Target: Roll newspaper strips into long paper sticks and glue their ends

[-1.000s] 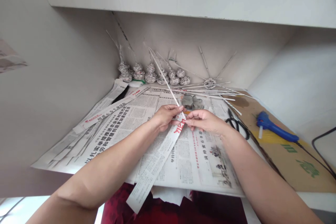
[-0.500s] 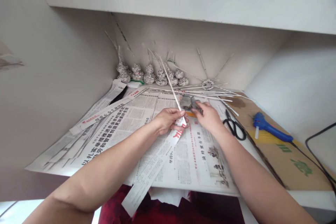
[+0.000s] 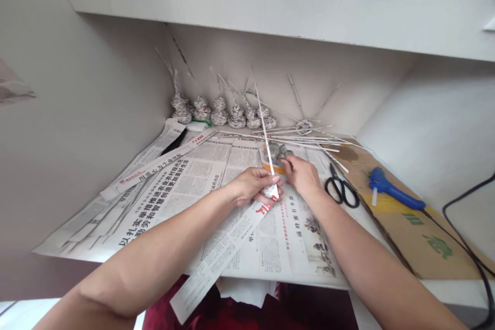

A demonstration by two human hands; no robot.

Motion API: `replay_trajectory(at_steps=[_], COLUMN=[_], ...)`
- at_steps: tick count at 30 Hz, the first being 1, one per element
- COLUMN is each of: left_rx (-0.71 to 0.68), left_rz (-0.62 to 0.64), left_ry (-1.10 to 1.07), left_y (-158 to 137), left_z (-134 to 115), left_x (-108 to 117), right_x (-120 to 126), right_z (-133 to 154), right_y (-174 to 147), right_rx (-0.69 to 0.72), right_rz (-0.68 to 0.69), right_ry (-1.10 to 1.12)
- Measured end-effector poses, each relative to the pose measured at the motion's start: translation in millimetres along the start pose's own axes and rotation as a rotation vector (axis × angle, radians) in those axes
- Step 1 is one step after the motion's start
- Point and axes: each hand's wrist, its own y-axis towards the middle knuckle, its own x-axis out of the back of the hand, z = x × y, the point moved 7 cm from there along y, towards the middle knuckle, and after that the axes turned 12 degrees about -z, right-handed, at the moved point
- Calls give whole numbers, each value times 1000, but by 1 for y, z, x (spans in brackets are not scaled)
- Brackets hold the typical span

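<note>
My left hand (image 3: 251, 185) is closed on a newspaper strip (image 3: 222, 265). Above the fingers the paper is rolled into a thin tube (image 3: 264, 126) that points up and away. Below them the strip lies flat, slanting over the table edge towards my lap. My right hand (image 3: 303, 174) is closed at a grey, crumpled cloth-like lump (image 3: 274, 150), its fingertips gripping the lump's right side. The lump rests on a flat piece with an orange edge (image 3: 266, 166). What exactly the lump is made of, I cannot tell.
Newspaper sheets (image 3: 232, 157) cover the table, with cut strips (image 3: 143, 170) at left. Several woven paper gourds (image 3: 219, 112) stand behind, beside loose paper tubes (image 3: 309, 140) and a woven start (image 3: 304, 126). Black scissors (image 3: 342, 191) and a blue glue gun (image 3: 396, 191) lie at right on cardboard (image 3: 421, 260).
My left hand has shifted slightly right and nearer, and the tube in it stands steeper. My right hand's fingers have drawn together at the grey lump, slightly nearer to me.
</note>
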Motion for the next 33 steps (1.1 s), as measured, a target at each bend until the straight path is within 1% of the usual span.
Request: replay_trajectory(at_steps=[3,7,9,15,18,20,23,24,25,26,27,28,31,33], left_rx=[2,5,4,-4,9,11,14,15,14,14,15,17,20,20], left_rz=[16,41,54,89,100,106,102,105,113,123,135,146,164,171], left_ry=[-4,-2,10,41,49,51,50,51,53,57,60,64,78,88], left_y=[-1,-3,-4,-3,-1,-1,-1,-1,-1,-1,-2,-2,-5,-6], left_z=[1,3,3,7,10,10,9,9,9,10,10,10,11,11], left_x=[-3,-6,-8,-9,-9,-10,-10,-10,-11,-12,-12,-13,-14,-15], right_x=[-6,-10,-10,-14,-13,-6,17,25,30,32,30,25,6,2], right_z=[1,-5,-8,-7,-3,-2,-4,-5,-6,-8,-10,-10,4,17], right_y=[-2,-2,-1,2,2,3,5,6,7,7,7,6,-2,-9], right_rx=[-1,-74,-88,-66,-48,-46,-69,-87,-118,-169,-236,-317,-550,-626], right_rz=[54,112,114,85,74,32,-130,-183,-208,-200,-154,-75,282,479], right_ry=[-15,36,54,40,104,177,266,299,346,419,523,656,1120,1326])
